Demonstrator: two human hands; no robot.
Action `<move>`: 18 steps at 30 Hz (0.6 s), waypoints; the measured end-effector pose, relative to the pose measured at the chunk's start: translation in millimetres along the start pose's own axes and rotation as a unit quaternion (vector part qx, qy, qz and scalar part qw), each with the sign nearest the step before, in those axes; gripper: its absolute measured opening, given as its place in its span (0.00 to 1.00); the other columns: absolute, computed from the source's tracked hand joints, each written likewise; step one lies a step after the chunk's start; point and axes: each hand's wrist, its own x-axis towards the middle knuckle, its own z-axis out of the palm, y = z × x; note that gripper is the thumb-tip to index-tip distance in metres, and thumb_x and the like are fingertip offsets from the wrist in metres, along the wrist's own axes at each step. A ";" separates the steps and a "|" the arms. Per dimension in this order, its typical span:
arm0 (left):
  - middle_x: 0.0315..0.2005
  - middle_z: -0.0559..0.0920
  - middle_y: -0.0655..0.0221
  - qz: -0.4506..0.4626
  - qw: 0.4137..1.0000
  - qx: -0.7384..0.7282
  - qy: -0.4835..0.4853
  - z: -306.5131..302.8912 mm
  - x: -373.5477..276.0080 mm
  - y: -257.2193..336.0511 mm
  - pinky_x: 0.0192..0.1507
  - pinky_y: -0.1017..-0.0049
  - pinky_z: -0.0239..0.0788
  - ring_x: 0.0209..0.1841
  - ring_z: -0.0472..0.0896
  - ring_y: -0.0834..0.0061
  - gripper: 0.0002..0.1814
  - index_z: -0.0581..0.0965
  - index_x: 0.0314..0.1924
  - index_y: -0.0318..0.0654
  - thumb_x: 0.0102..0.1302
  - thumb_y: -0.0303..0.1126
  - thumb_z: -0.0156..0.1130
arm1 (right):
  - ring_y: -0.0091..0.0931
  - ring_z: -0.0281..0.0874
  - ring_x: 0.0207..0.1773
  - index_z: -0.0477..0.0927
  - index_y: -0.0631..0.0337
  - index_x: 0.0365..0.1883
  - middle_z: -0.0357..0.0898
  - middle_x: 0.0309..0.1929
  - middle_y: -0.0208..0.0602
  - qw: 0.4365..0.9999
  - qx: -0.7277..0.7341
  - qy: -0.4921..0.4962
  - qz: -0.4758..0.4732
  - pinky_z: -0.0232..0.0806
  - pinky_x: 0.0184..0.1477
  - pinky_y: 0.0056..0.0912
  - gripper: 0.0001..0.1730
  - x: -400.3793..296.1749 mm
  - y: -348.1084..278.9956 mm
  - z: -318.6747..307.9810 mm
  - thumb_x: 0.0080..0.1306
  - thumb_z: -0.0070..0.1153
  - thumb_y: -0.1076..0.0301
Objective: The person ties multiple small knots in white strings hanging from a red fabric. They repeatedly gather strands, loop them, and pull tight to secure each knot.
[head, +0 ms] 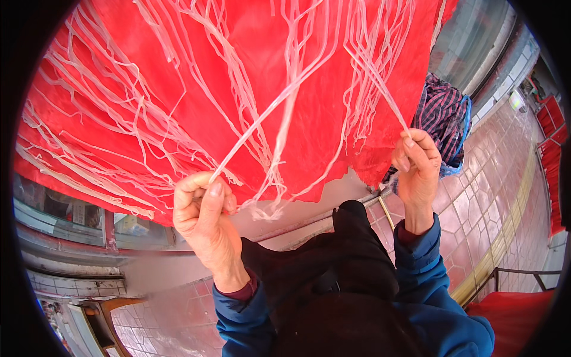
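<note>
Several bundles of thin, pale, translucent casings or strands [241, 76] lie spread over a red cloth or sheet [312, 147] before me. Between thumb and fingers, my left hand [207, 214] pinches the end of one strand bundle [263, 126], which runs taut up to the right. My right hand [418, 163] pinches another strand bundle [386, 91] that slants up to the left. A loose, tangled end [267, 212] hangs over the sheet's front edge beside my left hand. The far ends of the strands run out of view at the top.
A checked cloth bundle [441, 116] with a blue edge sits right of the red sheet. Glass-fronted cabinets [67, 214] show under the sheet at left. Pinkish tiles [468, 201] cover the floor. A red-covered seat or table [508, 317] with a metal frame stands at lower right.
</note>
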 end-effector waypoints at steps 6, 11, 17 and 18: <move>0.25 0.79 0.68 -0.042 0.998 0.036 -0.024 2.5 -8.1 -5.4 0.31 0.82 0.66 0.26 0.74 0.82 0.08 0.75 0.41 0.32 0.60 0.20 0.59 | 0.12 0.59 0.21 0.78 0.68 0.42 0.73 0.24 0.27 0.995 -0.036 -0.065 0.072 0.52 0.24 0.15 0.09 -6.7 -4.4 11.8 0.62 0.53 0.78; 0.31 0.81 0.66 -0.132 0.988 0.023 -0.082 21.6 -27.9 -30.6 0.42 0.78 0.68 0.33 0.77 0.79 0.10 0.76 0.41 0.30 0.58 0.20 0.61 | 0.13 0.71 0.33 0.79 0.65 0.43 0.77 0.31 0.25 0.968 -0.038 -0.140 0.203 0.64 0.34 0.16 0.13 -22.3 14.8 45.2 0.59 0.60 0.80; 0.37 0.81 0.70 -0.154 0.977 0.050 -0.137 28.1 -38.3 -42.1 0.48 0.79 0.66 0.42 0.76 0.81 0.11 0.77 0.42 0.31 0.58 0.16 0.60 | 0.14 0.73 0.34 0.78 0.66 0.47 0.78 0.32 0.26 0.935 -0.059 -0.223 0.271 0.68 0.36 0.17 0.11 -19.0 36.6 71.9 0.67 0.51 0.75; 0.37 0.81 0.70 -0.144 0.977 0.064 -0.143 29.1 -39.4 -42.1 0.48 0.79 0.66 0.42 0.76 0.82 0.11 0.77 0.42 0.31 0.58 0.16 0.61 | 0.14 0.74 0.35 0.77 0.66 0.48 0.78 0.33 0.27 0.926 -0.101 -0.232 0.279 0.70 0.38 0.18 0.12 -16.8 39.2 73.5 0.67 0.50 0.75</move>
